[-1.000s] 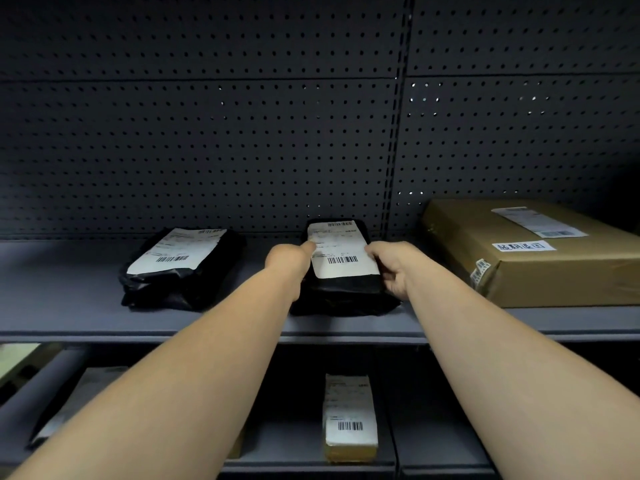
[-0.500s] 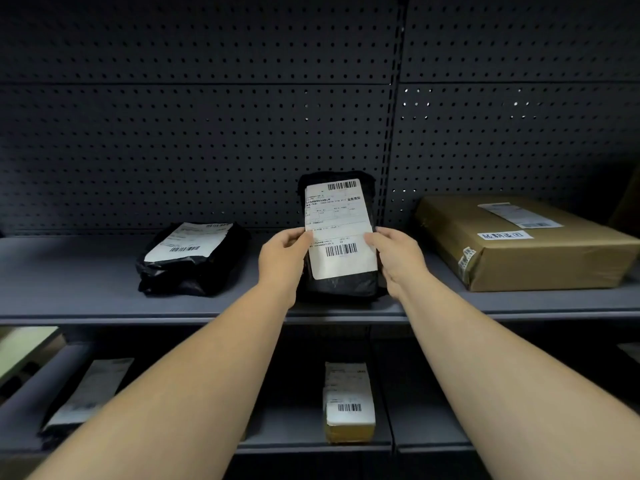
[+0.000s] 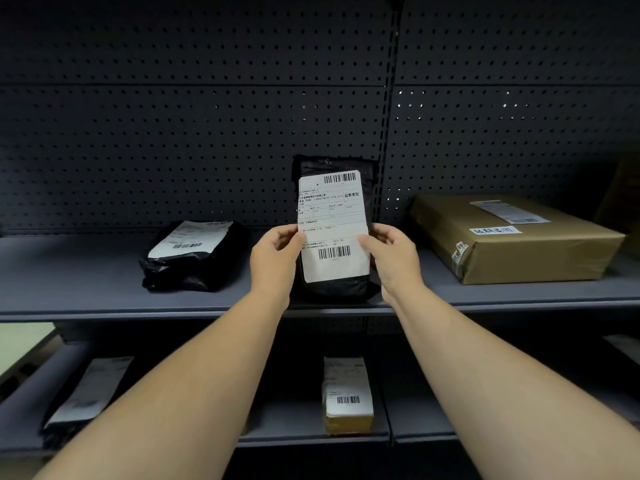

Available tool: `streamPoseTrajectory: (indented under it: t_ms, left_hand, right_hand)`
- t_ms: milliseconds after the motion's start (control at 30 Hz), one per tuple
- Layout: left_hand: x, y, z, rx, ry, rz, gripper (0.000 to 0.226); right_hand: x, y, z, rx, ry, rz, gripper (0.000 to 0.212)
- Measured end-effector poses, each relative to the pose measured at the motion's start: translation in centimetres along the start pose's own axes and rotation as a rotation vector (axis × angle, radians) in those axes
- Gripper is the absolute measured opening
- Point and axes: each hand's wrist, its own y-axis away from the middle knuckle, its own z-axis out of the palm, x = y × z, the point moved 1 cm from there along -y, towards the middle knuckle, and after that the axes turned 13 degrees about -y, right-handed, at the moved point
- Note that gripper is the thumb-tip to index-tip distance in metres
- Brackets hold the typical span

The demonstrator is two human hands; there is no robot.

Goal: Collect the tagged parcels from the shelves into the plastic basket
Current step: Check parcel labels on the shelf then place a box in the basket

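Parcel (image 3: 334, 233) upright between both hands, above shelf (image 3: 86, 271) edge. Left hand (image 3: 275, 256) and right hand (image 3: 393, 252) pinch its sides, thumbs on label. Risk: slick black wrap slipping through fingertips; basket not in view.

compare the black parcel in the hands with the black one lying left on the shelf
The held black parcel is tipped upright, label facing the camera; the left black parcel lies flat, label facing up. The left hand and right hand pinch the held one's sides; nothing touches the left one. Both are black bags bearing white barcode labels.
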Motion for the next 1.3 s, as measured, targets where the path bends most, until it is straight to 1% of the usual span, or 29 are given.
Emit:
streamPoseTrajectory:
  t_ms: [400, 600, 800, 933, 1067, 1200, 1300]
  left_hand:
    - [-0.1, 0.0, -0.1, 0.002, 0.021, 0.036, 0.019]
    - [0.0, -0.2, -0.1, 0.009, 0.008, 0.058, 0.017]
    - [0.6, -0.8, -0.1, 0.01, 0.013, 0.047, 0.017]
    - [1.5, -1.9, 0.0, 0.01, -0.041, 0.015, 0.016]
    - [2.0, -3.3, 0.2, -0.036, -0.141, -0.082, 0.01]
    - [1.7, -4.4, 0.4, -0.049, -0.239, -0.16, 0.013]
    - [1.1, -4.9, 0.5, -0.072, -0.303, -0.198, 0.014]
  right_hand:
    - [-0.3, 0.8, 0.2, 0.011, 0.002, -0.067, 0.034]
    - [-0.6, 0.7, 0.5, 0.0, 0.008, -0.088, 0.023]
    - [-1.3, 0.1, 0.9, -0.019, 0.002, -0.092, 0.023]
    - [-2.2, -1.0, 1.4, -0.023, 0.021, -0.002, 0.018]
    - [-2.6, -2.3, 1.7, 0.004, 0.057, 0.121, 0.014]
    - [-1.8, -3.6, 1.7, 0.052, 0.105, 0.264, 0.013]
    - [-1.0, -4.4, 1.7, 0.084, 0.161, 0.324, 0.009]
